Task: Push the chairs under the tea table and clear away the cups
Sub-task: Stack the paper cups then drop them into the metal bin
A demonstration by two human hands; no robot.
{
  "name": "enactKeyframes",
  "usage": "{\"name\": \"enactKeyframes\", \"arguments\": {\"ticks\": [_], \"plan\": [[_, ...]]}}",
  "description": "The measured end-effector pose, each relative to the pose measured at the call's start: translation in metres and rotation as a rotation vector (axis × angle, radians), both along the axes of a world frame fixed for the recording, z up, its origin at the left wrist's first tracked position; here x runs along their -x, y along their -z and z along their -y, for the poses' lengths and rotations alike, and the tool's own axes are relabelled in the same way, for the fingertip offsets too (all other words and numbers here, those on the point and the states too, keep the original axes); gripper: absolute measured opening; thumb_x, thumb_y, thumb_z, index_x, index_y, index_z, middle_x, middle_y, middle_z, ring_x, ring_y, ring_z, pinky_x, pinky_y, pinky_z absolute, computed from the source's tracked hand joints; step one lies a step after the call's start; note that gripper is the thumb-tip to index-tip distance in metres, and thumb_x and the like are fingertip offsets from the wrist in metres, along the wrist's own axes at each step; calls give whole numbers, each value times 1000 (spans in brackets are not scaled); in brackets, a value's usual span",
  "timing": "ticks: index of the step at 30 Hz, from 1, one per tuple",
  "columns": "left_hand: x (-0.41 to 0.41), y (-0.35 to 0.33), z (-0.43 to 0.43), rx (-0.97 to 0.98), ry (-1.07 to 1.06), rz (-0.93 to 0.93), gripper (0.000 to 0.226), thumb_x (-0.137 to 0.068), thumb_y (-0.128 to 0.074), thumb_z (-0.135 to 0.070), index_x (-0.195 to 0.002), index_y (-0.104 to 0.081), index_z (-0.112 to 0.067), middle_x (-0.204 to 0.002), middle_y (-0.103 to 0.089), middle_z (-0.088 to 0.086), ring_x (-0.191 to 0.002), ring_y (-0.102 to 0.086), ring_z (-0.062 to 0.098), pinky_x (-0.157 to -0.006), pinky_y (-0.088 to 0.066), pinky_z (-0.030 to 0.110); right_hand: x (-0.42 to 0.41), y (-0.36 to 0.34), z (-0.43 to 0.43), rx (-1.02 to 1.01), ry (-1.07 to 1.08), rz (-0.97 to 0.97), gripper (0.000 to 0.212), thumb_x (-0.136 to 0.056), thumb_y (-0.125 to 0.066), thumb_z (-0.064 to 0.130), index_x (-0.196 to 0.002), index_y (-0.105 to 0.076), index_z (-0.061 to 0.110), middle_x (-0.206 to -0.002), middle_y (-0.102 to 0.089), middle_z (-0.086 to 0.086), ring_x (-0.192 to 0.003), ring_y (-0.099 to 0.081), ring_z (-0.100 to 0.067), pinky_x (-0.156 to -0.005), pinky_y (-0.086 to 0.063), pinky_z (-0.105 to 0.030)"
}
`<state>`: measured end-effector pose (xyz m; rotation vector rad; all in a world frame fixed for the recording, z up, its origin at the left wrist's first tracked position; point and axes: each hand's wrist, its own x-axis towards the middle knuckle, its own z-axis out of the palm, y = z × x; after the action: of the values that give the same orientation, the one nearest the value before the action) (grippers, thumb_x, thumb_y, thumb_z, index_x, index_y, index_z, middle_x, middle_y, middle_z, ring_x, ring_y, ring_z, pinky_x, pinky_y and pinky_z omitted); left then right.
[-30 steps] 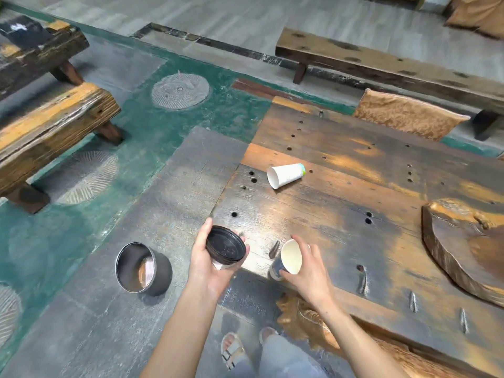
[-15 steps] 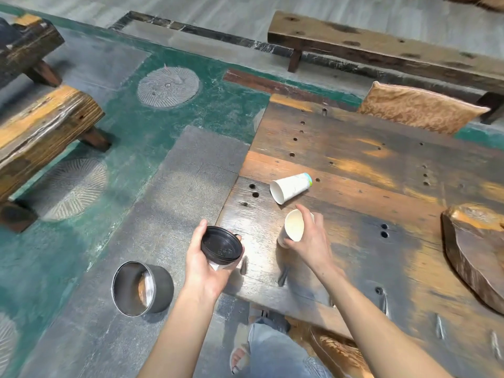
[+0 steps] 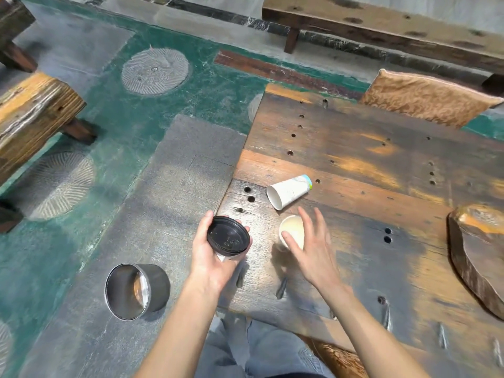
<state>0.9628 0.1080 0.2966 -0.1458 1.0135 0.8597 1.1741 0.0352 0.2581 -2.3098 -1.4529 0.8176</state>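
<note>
My left hand [image 3: 207,259] grips a paper cup with a black lid [image 3: 228,238] over the near-left corner of the wooden tea table [image 3: 354,165]. My right hand [image 3: 313,252] holds an open, cream-coloured paper cup [image 3: 293,229] tilted toward me just above the tabletop, thumb across its rim and two fingers stretched out. Just beyond those fingertips a white paper cup with a blue-green base [image 3: 289,190] lies on its side on the table, mouth facing left.
A round metal bin [image 3: 136,290] stands on the grey floor left of my left arm. A brown cushioned chair [image 3: 425,102] sits at the table's far edge. Wooden benches stand at the left [image 3: 32,115] and back [image 3: 381,25]. A thick wood slab [image 3: 480,255] lies at the table's right.
My right hand has carried the open cup forward over the table to just short of the fallen cup, and its fingers have spread. The left hand with the lidded cup has followed slightly.
</note>
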Motion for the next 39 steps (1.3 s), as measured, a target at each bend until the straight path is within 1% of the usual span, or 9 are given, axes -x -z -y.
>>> {"name": "enactKeyframes", "arguments": {"ticks": [3, 6, 8, 14, 20, 24, 28, 35, 39], "plan": [[2, 3, -3, -10, 24, 24, 53, -69, -83, -48, -107, -66, -16, -110, -68, 19, -110, -63, 38, -97, -50, 52, -10, -16, -17, -74, -12, 145, 50, -100, -31, 63, -139, -48, 37, -161, -29, -6, -148, -29, -30, -115, -33, -55], [6, 5, -5, -8, 32, 30, 52, -66, -84, -48, -103, -67, -15, -106, -69, 18, -109, -63, 38, -95, -51, 52, -17, -26, -67, -8, -160, 215, 46, -104, -33, 52, -111, -64, 19, -127, -60, -13, -120, -55, -36, -96, -47, -47], [10, 5, -4, -4, 38, 29, 51, -67, -84, -48, -102, -67, -15, -104, -69, 18, -107, -63, 38, -92, -52, 51, -15, -22, -104, 132, -289, 225, 46, -106, -30, 48, -111, -62, 15, -116, -63, -21, -112, -60, -41, -91, -50, -47], [28, 7, -3, -16, 47, 22, 48, -72, -81, -50, -100, -68, -14, -102, -71, 17, -102, -66, 37, -88, -54, 49, 2, 11, -169, 500, -554, 490, 46, -105, -36, 47, -138, -54, 21, -139, -58, -16, -127, -56, -37, -104, -44, -47], [46, 10, -1, -13, 43, -8, 52, -71, -82, -51, -108, -66, -18, -103, -70, 16, -107, -64, 37, -92, -52, 51, -15, 17, -161, 415, -586, 691, 37, -96, -53, 26, -129, -62, 12, -125, -68, -12, -113, -67, -35, -87, -51, -37], [44, 9, -2, 10, 50, -7, 47, -73, -82, -51, -102, -68, -17, -104, -70, 17, -103, -66, 37, -86, -56, 49, -55, -17, -142, 131, -360, 545, 29, -89, -69, 21, -113, -59, 8, -107, -69, -20, -93, -67, -41, -70, -52, -41], [31, 6, -7, 6, 81, 21, 54, -72, -83, -49, -110, -64, -17, -110, -69, 18, -102, -67, 37, -88, -55, 50, -77, -50, -101, -200, -170, 448, 44, -90, -68, 50, -101, -47, 13, -101, -62, -12, -77, -60, -35, -59, -51, -43], [7, -1, -14, -15, 152, 34, 54, -69, -84, -48, -109, -64, -18, -116, -64, 19, -110, -62, 38, -94, -52, 50, -69, -84, -30, -487, 156, 56, 41, -85, -74, 40, -92, -40, 18, -105, -52, 0, -92, -43, -12, -69, -33, -12], [2, -1, -16, -4, 170, 19, 51, -71, -83, -49, -107, -65, -16, -113, -67, 20, -106, -64, 39, -92, -53, 50, -48, -79, 1, -448, 226, -116, 63, -79, -83, 39, -122, -39, 27, -121, -53, 8, -104, -53, -10, -78, -38, -8]]}}
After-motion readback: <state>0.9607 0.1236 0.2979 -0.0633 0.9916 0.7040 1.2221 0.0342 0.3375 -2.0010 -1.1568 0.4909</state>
